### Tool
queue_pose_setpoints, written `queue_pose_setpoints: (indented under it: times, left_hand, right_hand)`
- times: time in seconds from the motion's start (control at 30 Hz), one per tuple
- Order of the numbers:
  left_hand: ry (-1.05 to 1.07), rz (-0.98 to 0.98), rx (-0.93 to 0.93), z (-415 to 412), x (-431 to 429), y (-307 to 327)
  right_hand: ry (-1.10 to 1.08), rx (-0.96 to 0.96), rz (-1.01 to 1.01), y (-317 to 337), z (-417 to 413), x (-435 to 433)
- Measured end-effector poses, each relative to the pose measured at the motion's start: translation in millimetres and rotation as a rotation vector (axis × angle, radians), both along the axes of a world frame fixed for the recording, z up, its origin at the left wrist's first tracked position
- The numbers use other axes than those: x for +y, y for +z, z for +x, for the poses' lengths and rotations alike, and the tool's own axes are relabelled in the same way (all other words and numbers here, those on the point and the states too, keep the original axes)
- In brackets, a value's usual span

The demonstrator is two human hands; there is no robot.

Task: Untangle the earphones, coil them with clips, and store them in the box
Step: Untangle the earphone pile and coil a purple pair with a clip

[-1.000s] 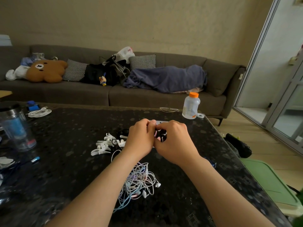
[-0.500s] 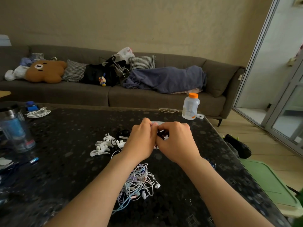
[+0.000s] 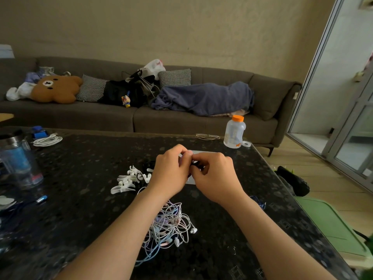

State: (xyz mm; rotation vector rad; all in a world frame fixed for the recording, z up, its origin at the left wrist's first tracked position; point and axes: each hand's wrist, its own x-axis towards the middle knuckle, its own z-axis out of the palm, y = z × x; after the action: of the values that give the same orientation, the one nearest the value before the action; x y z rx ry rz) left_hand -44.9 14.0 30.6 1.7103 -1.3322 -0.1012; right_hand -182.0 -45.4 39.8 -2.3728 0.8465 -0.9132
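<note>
From the head camera, both hands meet above the dark worktop (image 3: 84,199), just past its middle. The left hand (image 3: 171,174) and the right hand (image 3: 216,176) have their fingers curled inward, fingertips almost touching, and together they pinch a small dark piece (image 3: 194,165). Only a sliver of it shows between the knuckles, so whether it is a black clip or a coiled black cord cannot be told.

The tangle of earphones (image 3: 169,225), pale cords in white, lilac and light blue with several buds showing, lies on the worktop nearer the person, between the two forearms, and neither hand touches it. A heap of white clips (image 3: 129,178) sits just left of the left hand. A pale flat thing (image 3: 203,152) shows behind the hands; it may be the box, but too little is visible to say.

The step in hand looks like closing a clip on one set. Most of the task seems left, since the tangle is large. Next would likely come setting the dark piece down in the box, then teasing one cord free of the tangle without tightening its knots.

A bottle (image 3: 235,132) stands at the far edge.
</note>
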Motion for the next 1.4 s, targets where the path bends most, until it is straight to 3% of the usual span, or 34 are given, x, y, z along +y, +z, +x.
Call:
queue_pose_setpoints:
  times: [0.23,0.47,0.7,1.1,1.27,1.4]
  left_hand:
    - [0.003,-0.043,0.010,-3.2,-4.0,0.6]
    - [-0.050,0.059,0.036,-1.1,-1.2,-0.5]
    - [-0.053,0.031,-0.078,1.5,3.0,-0.6]
    - [-0.162,0.068,-0.280,3.3,11.5,8.8]
    - [-0.182,0.043,-0.044,-3.1,10.5,7.9]
    - [-0.200,0.070,0.194,-5.9,12.2,11.1]
  right_hand:
    - [-0.143,-0.135,0.018,-1.1,4.3,0.0]
    - [-0.140,-0.069,-0.025,-1.9,3.4,-1.2]
    - [-0.124,-0.006,-0.037,-1.1,2.7,1.4]
    - [-0.084,-0.067,0.004,3.7,2.4,7.6]
    - [-0.152,-0.137,-0.025,6.4,3.9,7.2]
    - [-0.189,-0.242,0.091,7.0,3.2,4.1]
